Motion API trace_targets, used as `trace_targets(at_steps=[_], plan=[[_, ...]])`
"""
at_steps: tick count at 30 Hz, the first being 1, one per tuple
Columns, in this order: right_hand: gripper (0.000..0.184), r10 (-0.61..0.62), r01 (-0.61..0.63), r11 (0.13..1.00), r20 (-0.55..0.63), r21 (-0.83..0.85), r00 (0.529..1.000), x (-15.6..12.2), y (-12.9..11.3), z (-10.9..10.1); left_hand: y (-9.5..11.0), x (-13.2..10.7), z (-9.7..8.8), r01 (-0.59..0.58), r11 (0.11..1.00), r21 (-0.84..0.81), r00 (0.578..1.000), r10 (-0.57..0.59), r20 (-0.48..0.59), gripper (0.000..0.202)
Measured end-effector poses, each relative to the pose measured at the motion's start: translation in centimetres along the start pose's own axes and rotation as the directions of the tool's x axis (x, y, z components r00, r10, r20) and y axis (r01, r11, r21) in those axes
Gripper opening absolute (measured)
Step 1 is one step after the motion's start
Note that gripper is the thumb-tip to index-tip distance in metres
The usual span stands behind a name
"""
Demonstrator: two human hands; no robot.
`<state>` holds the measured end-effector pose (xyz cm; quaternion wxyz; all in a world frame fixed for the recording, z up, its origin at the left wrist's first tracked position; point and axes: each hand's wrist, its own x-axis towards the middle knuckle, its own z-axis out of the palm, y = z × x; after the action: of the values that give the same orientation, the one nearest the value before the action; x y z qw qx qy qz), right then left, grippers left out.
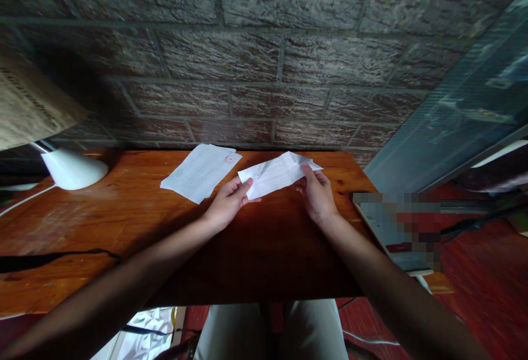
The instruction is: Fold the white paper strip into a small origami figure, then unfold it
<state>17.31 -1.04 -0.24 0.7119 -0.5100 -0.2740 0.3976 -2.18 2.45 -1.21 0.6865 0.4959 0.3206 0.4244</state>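
A folded, creased white paper (275,175) is held just above the wooden table (124,222) between both hands. My left hand (227,204) pinches its left end, thumb on top. My right hand (317,195) grips its right end with fingers closed on the edge. A second folded paper (201,172) with a small red stamp lies flat on the table, just left of the held paper and beyond my left hand.
A white lamp base (73,169) stands at the table's left, with a white cord and a black cable (61,256) near it. A blurred book or papers (402,231) lies at the right edge. A brick wall (264,57) stands behind.
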Motion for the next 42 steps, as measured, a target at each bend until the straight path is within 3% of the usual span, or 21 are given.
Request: trace_targets(at_steps=[3,5,11,14,18,23,28,30,32,36,39,42], plan=[[0.036,0.014,-0.016,0.999,0.054,0.038,0.998,0.2,-0.7,-0.2,0.2,-0.6,0.3,-0.142,0.958,0.25,0.989,0.124,0.085,0.036],[0.038,0.016,-0.02,0.999,0.097,0.046,0.995,0.5,-1.2,-0.5,0.3,-0.8,0.3,-0.19,0.923,0.334,0.982,0.17,0.087,0.036],[0.038,-0.045,0.045,0.998,-0.003,0.041,0.999,1.8,-2.0,-1.7,0.5,0.0,-0.4,-0.173,0.959,0.223,0.979,0.193,-0.07,0.048],[0.039,-0.041,0.04,0.999,0.026,0.023,0.999,1.9,-1.9,-1.9,0.5,0.3,-0.8,-0.153,0.975,0.163,0.978,0.173,-0.115,0.05],[0.042,-0.032,0.032,0.999,0.027,0.013,0.999,1.9,-1.4,-1.8,0.6,0.3,-0.7,-0.152,0.964,0.217,0.974,0.184,-0.133,0.047],[0.039,-0.242,0.236,0.967,-0.061,-0.098,0.968,2.4,-1.1,-2.0,0.8,-0.2,-0.3,-0.128,0.97,0.205,0.972,0.164,-0.169,0.046],[0.036,-0.468,0.433,0.831,-0.019,-0.348,0.883,2.1,-2.1,-2.4,1.2,-0.2,-0.8,-0.147,0.907,0.395,0.955,0.234,-0.181,0.048],[0.034,-0.502,0.463,0.796,0.001,-0.389,0.865,1.8,-2.4,-2.5,1.1,0.3,-1.0,-0.129,0.94,0.314,0.966,0.192,-0.176,0.046],[0.033,-0.506,0.474,0.784,0.029,-0.401,0.862,1.7,-2.4,-2.5,0.8,0.8,-0.9,-0.088,0.991,0.104,0.98,0.105,-0.169,0.04],[0.037,-0.454,0.445,0.818,0.067,-0.364,0.889,2.3,-1.4,-2.8,0.3,1.4,-0.6,0.006,0.974,-0.226,0.969,-0.062,-0.241,0.026],[0.04,-0.397,0.396,0.853,0.069,-0.341,0.915,2.8,-0.6,-2.8,0.5,1.5,-0.5,0.005,0.953,-0.304,0.962,-0.087,-0.259,0.018],[0.043,-0.323,0.326,0.902,0.06,-0.283,0.945,2.6,-0.3,-2.0,1.1,1.7,-0.8,-0.033,0.943,-0.331,0.935,-0.088,-0.345,0.008]])
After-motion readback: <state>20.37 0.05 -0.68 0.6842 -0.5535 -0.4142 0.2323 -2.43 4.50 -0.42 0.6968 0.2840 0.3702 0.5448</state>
